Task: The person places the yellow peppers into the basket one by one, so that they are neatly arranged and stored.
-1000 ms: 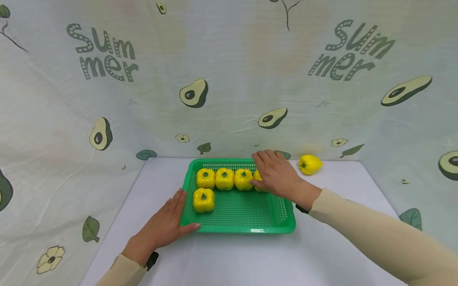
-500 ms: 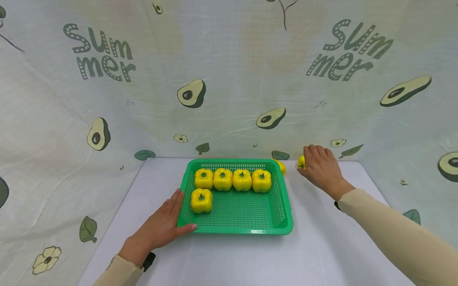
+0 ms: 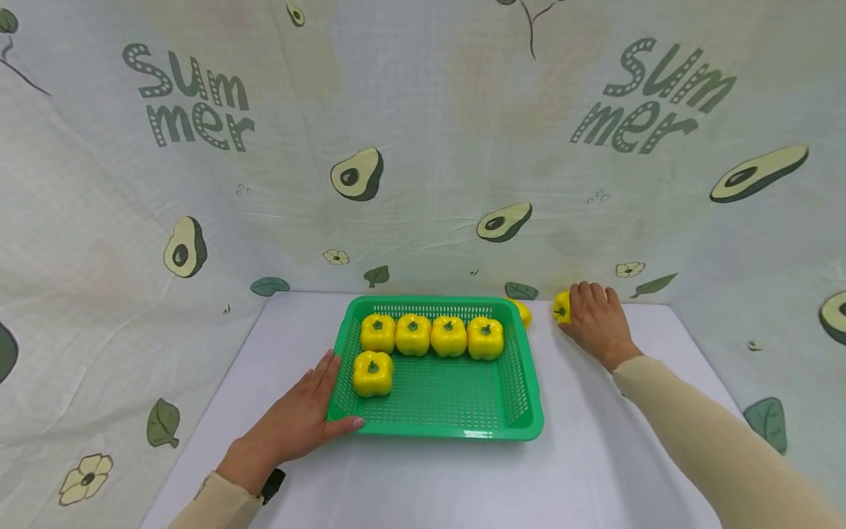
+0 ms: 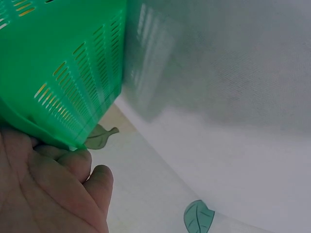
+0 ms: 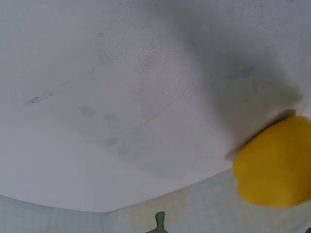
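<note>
A green plastic basket (image 3: 436, 431) sits on the white table with several yellow bell peppers inside. A row of these peppers (image 3: 413, 336) lines its back side, and a single pepper (image 3: 373, 375) stands in front at the left. My left hand (image 3: 297, 415) rests against the basket's left front corner, fingers straight along the left rim and thumb on the front rim. At the back right, my right hand (image 3: 600, 323) grips another yellow bell pepper (image 3: 562, 308), partly covered by the fingers. That pepper (image 5: 277, 165) also shows in the right wrist view.
One more yellow pepper (image 3: 523, 312) lies on the table just behind the basket's back right corner, partly hidden by it. A patterned cloth (image 3: 423, 147) rises behind the table and along both sides. Table surface (image 3: 410, 485) shows in front of the basket.
My right hand has moved from over the basket's back right corner to the pepper on the right. A fourth back-row pepper is now uncovered. The left hand stays on the basket.
</note>
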The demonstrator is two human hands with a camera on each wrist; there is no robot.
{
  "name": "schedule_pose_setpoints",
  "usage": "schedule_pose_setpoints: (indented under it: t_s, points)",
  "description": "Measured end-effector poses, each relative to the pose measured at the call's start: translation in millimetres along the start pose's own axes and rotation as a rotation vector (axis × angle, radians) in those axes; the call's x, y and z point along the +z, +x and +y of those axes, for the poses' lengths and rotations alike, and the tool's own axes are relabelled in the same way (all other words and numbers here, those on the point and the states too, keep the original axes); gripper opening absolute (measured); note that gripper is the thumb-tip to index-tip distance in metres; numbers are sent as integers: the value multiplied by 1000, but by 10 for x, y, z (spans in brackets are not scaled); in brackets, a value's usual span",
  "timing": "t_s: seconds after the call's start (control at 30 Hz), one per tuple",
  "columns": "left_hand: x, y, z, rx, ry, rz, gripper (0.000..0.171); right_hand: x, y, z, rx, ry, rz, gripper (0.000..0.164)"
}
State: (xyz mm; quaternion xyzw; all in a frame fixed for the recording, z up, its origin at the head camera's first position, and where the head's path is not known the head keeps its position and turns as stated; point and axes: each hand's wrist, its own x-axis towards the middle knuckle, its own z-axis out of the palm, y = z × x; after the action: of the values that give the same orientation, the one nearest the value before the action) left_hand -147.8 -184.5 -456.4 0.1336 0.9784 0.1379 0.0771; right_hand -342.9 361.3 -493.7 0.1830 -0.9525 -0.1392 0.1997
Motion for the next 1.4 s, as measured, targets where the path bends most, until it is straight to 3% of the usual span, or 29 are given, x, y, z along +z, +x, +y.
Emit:
schedule_pose_setpoints:
  t_s: [0.37,0.63,0.83,1.1,1.27,1.4]
  points:
    - [8,-26,21,21,-6,-5,121,167,-109,-83,59,52,-43,77]
    - [27,6,29,36,0,0,120,228,-212,-52,90,83,-1,72]
    - [2,-2,32,35,-25,0,119,186,-271,-69,72,108,-24,69]
    - [-9,-11,-1,18,-24,6,122,123,-367,-64,28,56,-2,74]
    - [8,-2,-8,12,-26,5,124,79,-433,-68,-20,72,45,65]
    - [17,-2,-22,19,-29,15,123,-15,-497,-104,-12,118,4,58]
